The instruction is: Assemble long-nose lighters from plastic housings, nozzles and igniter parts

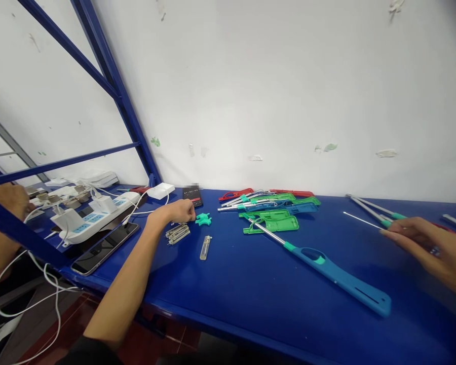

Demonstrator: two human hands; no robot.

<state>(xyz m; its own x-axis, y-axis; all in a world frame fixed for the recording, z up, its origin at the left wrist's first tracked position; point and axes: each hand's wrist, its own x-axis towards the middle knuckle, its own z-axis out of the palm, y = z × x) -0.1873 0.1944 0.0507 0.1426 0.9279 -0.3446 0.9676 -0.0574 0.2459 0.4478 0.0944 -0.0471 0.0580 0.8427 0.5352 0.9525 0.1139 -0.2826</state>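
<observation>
My left hand [182, 210] is closed low over the table, its fingertips hidden. Beside it lie small turquoise plastic pieces [203, 219], and a group of clear fuel tanks [178, 233] is just below the wrist. One more clear fuel tank [205, 247] lies apart. My right hand [427, 248] pinches a thin pale rod [361, 220] that points left. Between the hands rests a blue long-nosed lighter [338, 276] with a metal tube. Behind it is a pile of green lighter shells [277, 222], blue shells [304, 208], red shells [292, 192] and metal tubes.
A power strip [99, 218] with chargers and white cables stands at left, near a phone [106, 248]. A black box [192, 196] is behind my left hand. More lighter tubes [368, 207] lie at right. A blue frame post [117, 96] rises at left; another person's arm [3, 228] shows beyond.
</observation>
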